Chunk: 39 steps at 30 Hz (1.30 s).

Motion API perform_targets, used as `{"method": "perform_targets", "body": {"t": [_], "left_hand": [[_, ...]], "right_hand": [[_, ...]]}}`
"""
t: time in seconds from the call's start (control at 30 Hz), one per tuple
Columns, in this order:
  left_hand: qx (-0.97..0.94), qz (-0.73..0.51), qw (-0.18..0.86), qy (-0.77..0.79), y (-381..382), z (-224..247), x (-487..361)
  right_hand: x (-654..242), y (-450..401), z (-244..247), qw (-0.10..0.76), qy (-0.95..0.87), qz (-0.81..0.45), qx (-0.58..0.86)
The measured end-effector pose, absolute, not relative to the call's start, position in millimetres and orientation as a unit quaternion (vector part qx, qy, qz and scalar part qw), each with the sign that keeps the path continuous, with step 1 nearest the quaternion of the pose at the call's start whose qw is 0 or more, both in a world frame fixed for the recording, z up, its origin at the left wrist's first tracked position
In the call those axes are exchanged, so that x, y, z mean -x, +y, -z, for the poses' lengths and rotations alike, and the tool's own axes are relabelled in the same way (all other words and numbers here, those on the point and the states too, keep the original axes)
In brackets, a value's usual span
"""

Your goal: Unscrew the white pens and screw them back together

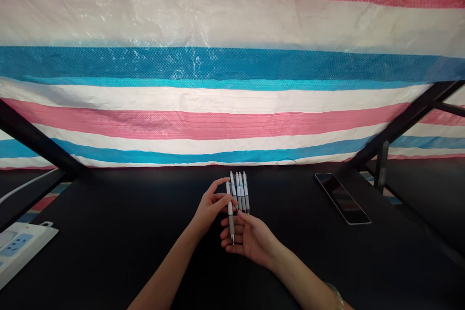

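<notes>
My left hand (211, 205) grips a white and grey click pen (231, 220) between thumb and fingers, near its upper half. The pen stands nearly upright in view, its metal tip toward me. My right hand (250, 237) is turned palm up with its fingers spread; the pen's lower grey grip passes in front of those fingers. Whether the right fingers touch the pen, I cannot tell. Just beyond both hands, several similar pens (240, 189) lie side by side on the black table (145, 242), clips and buttons at the far end. The fingers partly hide their lower ends.
A smartphone (343, 198) with a dark screen lies to the right. At the left edge sits a white power strip (25, 249), with a white cable (27, 185) beyond it. Black metal bars (395, 128) flank the table, and a striped plastic sheet (218, 126) hangs behind.
</notes>
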<state>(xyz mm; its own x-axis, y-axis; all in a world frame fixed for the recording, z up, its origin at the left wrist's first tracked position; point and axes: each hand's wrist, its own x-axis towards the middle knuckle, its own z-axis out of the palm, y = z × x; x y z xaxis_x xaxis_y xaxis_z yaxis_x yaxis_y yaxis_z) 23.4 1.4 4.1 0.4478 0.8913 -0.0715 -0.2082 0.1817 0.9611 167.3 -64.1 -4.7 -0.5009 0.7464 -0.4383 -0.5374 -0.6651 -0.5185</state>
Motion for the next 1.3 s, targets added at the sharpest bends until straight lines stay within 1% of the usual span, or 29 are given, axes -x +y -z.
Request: {"method": "perform_targets", "body": {"t": [0.07, 0.13, 0.23, 0.3, 0.37, 0.43, 0.5, 0.63, 0.7, 0.77, 1.0, 1.3], "left_hand": [[-0.501, -0.406, 0.682, 0.345, 1.6, -3.9, -23.8], [-0.508, -0.415, 0.668, 0.352, 2.3, -3.9, -23.5], [-0.535, -0.428, 0.622, 0.381, 4.3, -3.7, -21.9], [-0.585, -0.426, 0.557, 0.409, 5.7, -2.2, -20.9], [-0.653, -0.408, 0.466, 0.436, 6.3, 1.4, -20.9], [-0.709, -0.382, 0.383, 0.451, 6.2, 6.8, -22.1], [-0.738, -0.367, 0.326, 0.463, 6.0, 12.9, -23.7], [-0.767, -0.36, 0.218, 0.484, 7.1, 21.3, -24.8], [-0.785, -0.36, 0.173, 0.473, 8.4, 22.9, -24.2], [-0.793, -0.36, 0.154, 0.466, 9.6, 23.3, -23.4], [-0.801, -0.357, 0.149, 0.456, 9.4, 22.2, -23.3], [-0.774, -0.383, 0.172, 0.474, 12.3, 23.5, -20.6]], "right_hand": [[-166.3, -63.8, 3.6, 0.377, -0.174, -0.844, 0.339], [-165.8, -63.7, 2.3, 0.358, -0.24, -0.818, 0.381], [-168.3, -63.5, 0.8, 0.314, -0.402, -0.705, 0.493], [-172.4, -63.2, 0.1, 0.333, -0.506, -0.562, 0.563], [-177.5, -62.0, -0.5, 0.366, -0.621, -0.355, 0.595], [-182.5, -59.8, -0.6, 0.357, -0.719, -0.177, 0.569], [-186.6, -57.2, 0.3, 0.324, -0.786, -0.094, 0.518], [-191.3, -53.6, 4.5, 0.231, -0.856, -0.02, 0.462], [-192.2, -52.9, 6.2, 0.203, -0.865, 0.001, 0.459], [-192.5, -52.4, 6.9, 0.19, -0.867, 0.027, 0.46], [-190.4, -49.9, 8.6, 0.187, -0.872, 0.093, 0.442], [-187.4, -49.9, 8.3, 0.176, -0.872, 0.118, 0.442]]}}
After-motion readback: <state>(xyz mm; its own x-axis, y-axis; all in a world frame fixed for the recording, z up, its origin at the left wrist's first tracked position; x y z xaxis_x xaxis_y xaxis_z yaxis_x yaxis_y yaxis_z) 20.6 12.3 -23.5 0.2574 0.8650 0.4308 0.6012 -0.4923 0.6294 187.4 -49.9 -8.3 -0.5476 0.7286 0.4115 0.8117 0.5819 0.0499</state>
